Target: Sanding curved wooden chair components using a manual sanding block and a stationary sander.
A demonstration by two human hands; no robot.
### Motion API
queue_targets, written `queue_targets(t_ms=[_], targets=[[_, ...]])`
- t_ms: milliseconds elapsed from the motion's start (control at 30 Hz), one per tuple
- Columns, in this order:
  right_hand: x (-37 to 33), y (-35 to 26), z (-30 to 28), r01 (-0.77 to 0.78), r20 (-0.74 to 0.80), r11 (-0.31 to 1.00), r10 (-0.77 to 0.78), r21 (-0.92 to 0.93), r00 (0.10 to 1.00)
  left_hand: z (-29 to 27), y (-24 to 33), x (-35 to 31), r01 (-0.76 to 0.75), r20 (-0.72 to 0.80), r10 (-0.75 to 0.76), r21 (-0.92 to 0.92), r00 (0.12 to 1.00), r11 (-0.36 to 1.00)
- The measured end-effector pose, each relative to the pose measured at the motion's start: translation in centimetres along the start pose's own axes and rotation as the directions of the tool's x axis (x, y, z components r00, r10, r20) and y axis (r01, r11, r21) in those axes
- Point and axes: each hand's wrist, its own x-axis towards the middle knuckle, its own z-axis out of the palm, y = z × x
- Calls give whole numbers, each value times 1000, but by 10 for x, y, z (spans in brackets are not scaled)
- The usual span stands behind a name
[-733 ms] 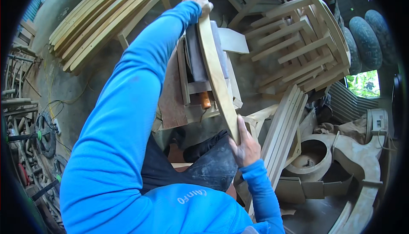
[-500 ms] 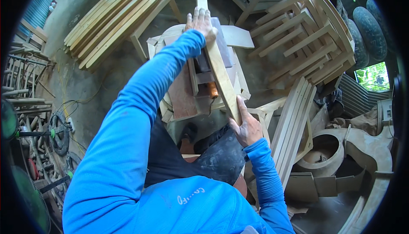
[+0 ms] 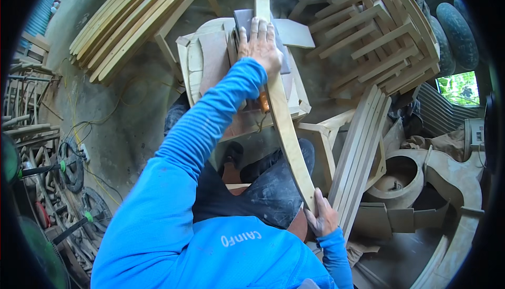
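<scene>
Pale wood slat, curved — passed over grey block | left hand lay flat on top, fingers extended | right hand grasped near end | seemed stiff, fairly light — was best gripped by edges near ends

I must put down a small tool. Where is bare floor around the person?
Widest: concrete floor, between the curved wooden slats, the left sleeve and the thin cables. Narrower: the gap between the work stand and stacked wooden frames. Crowded: the right, with straight wooden strips and a round housing; the left edge, with wood pieces.
</scene>
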Motion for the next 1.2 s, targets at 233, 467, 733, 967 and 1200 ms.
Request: queue_targets(t_ms=[233,467,733,967,1200], targets=[[118,-57,-11,126,-274,992,-125,-12,954,4,-58,132,-15,1,14,75,1000,997],[206,-82,-24,78,-294,995,-92,-62,951,-1,-56,138,171,1,-172,87,985,981],[157,-76,-24,230,-361,972,-198,49,911,-10,-20,29,231,-24,-231,19,973,973],[75,-54,1,274,-403,954,-205,120,892,-17,15,-56,181,18,-181,-55,983,982],[145,-84,-9,262,-543,956,-292,-133,788,12,-17,30,84,-88,-88,-44,992,995]])
